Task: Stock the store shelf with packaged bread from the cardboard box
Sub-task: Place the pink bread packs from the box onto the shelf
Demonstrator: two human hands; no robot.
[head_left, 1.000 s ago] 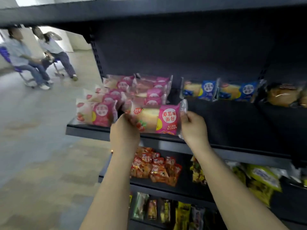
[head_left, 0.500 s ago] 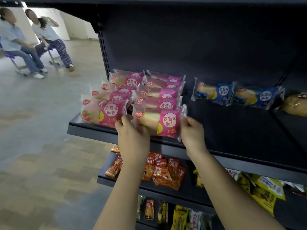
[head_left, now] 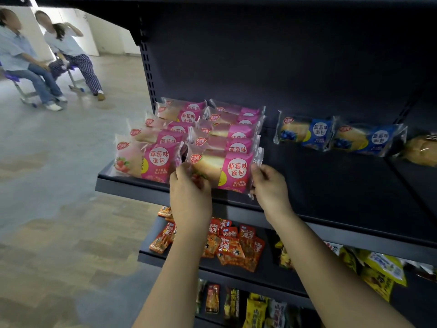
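A pink strawberry bread packet [head_left: 224, 170] stands at the front of the dark shelf [head_left: 331, 192], held at both ends. My left hand [head_left: 190, 197] pinches its left end and my right hand [head_left: 270, 188] pinches its right seam. Behind it and to its left stand two rows of several more pink packets [head_left: 151, 159]. Two blue blueberry bread packets [head_left: 305, 132] lie further right at the back of the same shelf. The cardboard box is out of view.
A clear-wrapped bun [head_left: 421, 150] sits at the shelf's far right. Red snack packs [head_left: 231, 245] and yellow snack bags [head_left: 378, 268] fill the shelves below. Two people [head_left: 47, 60] sit on stools on the open floor at upper left.
Both hands have set the pink packet a little further onto the shelf front, against the row behind. My view has shifted slightly; the grip on both ends stays.
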